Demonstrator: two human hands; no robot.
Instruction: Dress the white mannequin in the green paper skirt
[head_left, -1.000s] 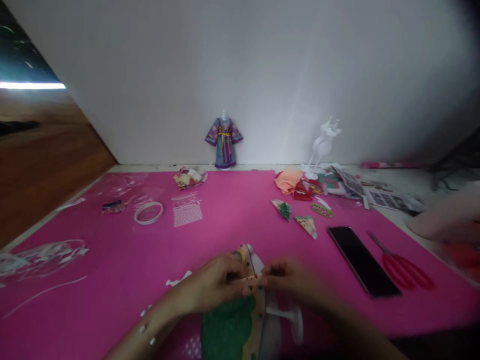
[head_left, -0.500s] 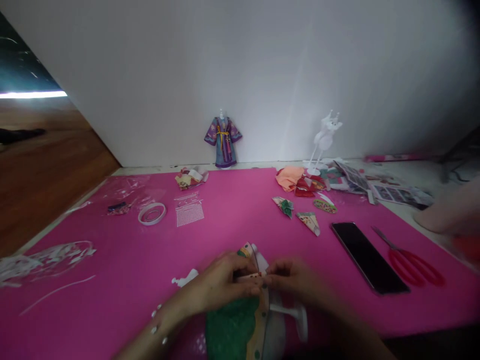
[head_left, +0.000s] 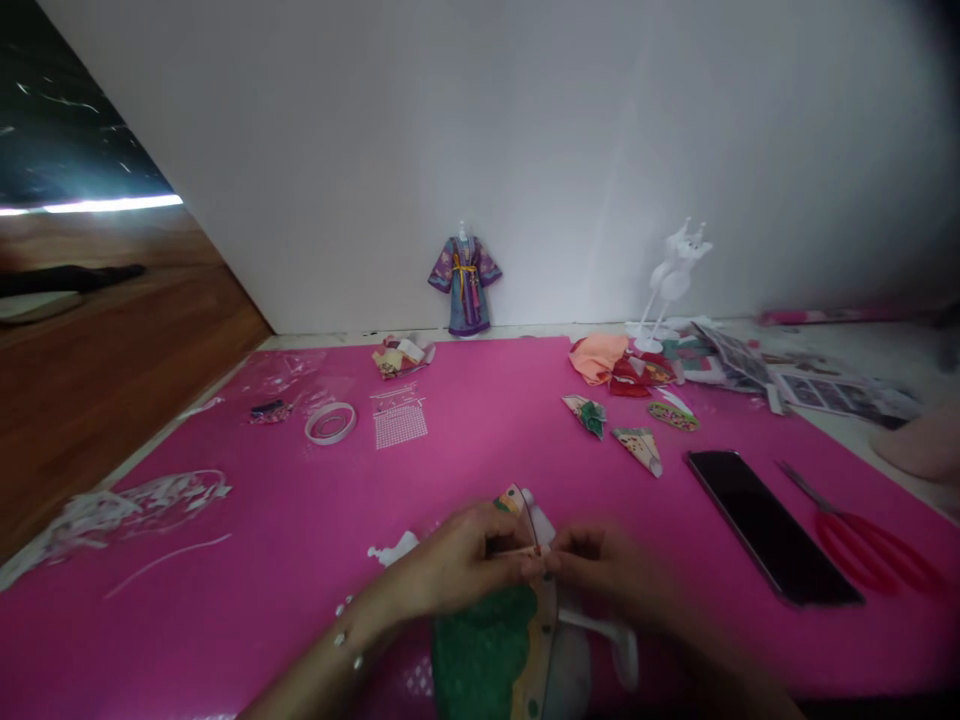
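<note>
A green doll garment with a cream and gold patterned border point(head_left: 487, 645) lies at the near middle of the pink mat. My left hand point(head_left: 480, 550) pinches a narrow patterned strip point(head_left: 517, 551) across the garment's upper part. From the other side, my right hand point(head_left: 592, 565) closes thumb and fingers on the strip's right end. Both sets of fingertips nearly meet and hide part of the strip. Beneath the garment, a white doll stand point(head_left: 615, 640) pokes out to the right. A small white plastic piece point(head_left: 394, 548) shows beside my left wrist.
On the pink mat point(head_left: 300, 590) are a black phone point(head_left: 772, 530), red-handled scissors point(head_left: 862, 540), a tape roll point(head_left: 330, 424), fabric scraps point(head_left: 622, 365) and white strips point(head_left: 142, 510). A dressed purple doll form point(head_left: 465, 285) and white mannequins point(head_left: 675, 280) stand by the wall. Another person's arm point(head_left: 922, 440) rests at right.
The view has turned slightly left, so everything appears shifted right. Both hands keep their pinch on the strip, with only slight finger movement.
</note>
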